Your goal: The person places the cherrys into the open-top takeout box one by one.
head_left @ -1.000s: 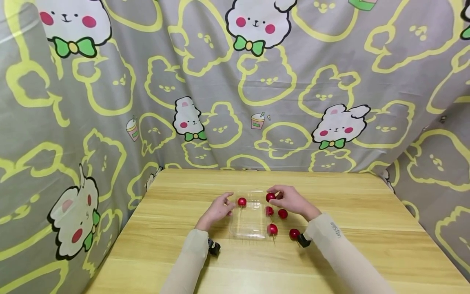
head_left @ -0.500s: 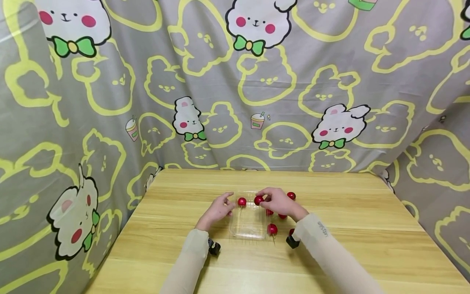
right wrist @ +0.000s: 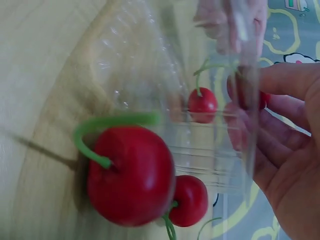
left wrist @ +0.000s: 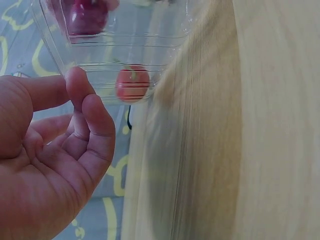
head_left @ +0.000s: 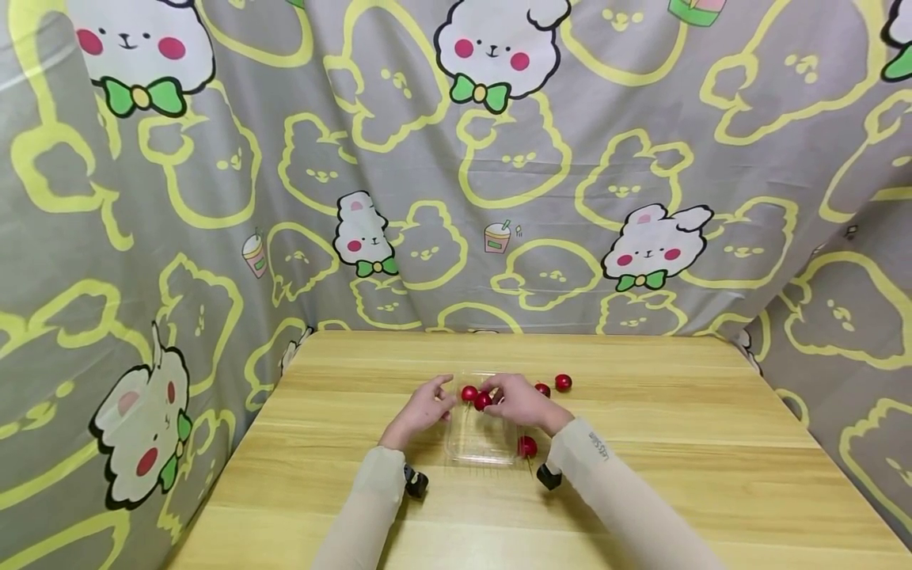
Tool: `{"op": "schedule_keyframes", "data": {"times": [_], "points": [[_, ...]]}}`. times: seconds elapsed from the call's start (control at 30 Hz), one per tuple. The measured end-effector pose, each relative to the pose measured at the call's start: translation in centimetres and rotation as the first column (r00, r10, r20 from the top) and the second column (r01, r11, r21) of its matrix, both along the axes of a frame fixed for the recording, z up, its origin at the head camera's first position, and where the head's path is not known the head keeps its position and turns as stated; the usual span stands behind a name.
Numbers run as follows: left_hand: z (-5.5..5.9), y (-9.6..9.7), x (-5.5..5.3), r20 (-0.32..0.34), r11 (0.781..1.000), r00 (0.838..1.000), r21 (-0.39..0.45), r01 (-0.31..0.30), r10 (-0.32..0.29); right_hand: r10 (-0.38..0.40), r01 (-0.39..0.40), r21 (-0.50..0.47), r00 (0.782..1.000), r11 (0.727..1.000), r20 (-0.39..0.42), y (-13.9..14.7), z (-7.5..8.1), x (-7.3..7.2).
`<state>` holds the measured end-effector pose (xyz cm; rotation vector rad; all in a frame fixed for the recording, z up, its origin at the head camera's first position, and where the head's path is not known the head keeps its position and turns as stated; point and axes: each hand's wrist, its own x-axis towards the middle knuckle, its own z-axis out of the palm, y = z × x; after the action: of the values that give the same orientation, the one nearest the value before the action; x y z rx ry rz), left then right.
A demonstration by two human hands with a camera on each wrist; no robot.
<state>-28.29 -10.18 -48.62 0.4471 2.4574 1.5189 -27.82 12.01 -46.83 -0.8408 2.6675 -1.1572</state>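
A clear plastic box (head_left: pixel 484 443) lies near the middle of the table. My left hand (head_left: pixel 425 405) pinches its left rim; in the left wrist view the thumb and index fingertip (left wrist: pixel 77 82) meet at the edge. Over the box my right hand (head_left: pixel 526 402) holds a red cherry (head_left: pixel 482 400) between thumb and fingers. Just left of it, another cherry (head_left: pixel 469 393) with a green stem sits inside the box. Through the clear wall, the right wrist view shows the held cherry (right wrist: pixel 246 92) above the inner cherry (right wrist: pixel 202 106).
Right of the box lie loose cherries: one by its front right corner (head_left: pixel 527 446), one behind my right hand (head_left: pixel 543 389), and one farther back (head_left: pixel 564 383). My right forearm hides part of the table there. A patterned curtain (head_left: pixel 399 237) hangs behind the wooden table (head_left: pixel 342 380).
My right hand has carried the cherry leftward from the box's right side to over the box, beside the inner cherry. My left hand stays at the left rim.
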Motion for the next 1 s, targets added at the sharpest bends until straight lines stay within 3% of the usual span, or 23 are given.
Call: {"op": "schedule_keyframes", "data": {"times": [0.53,1.0], "points": [[-0.1,-0.1,0.0,0.007,1.0,1.0,0.004,0.001,-0.001,0.021,-0.012,0.104,0.996,0.994,-0.086,-1.2,-0.9,-0.6],[0.2,0.1,0.0,0.012,1.0,1.0,0.002,-0.007,0.007,-0.017,0.027,0.158,0.998,0.987,-0.064,-2.1,-1.1,-1.0]]}}
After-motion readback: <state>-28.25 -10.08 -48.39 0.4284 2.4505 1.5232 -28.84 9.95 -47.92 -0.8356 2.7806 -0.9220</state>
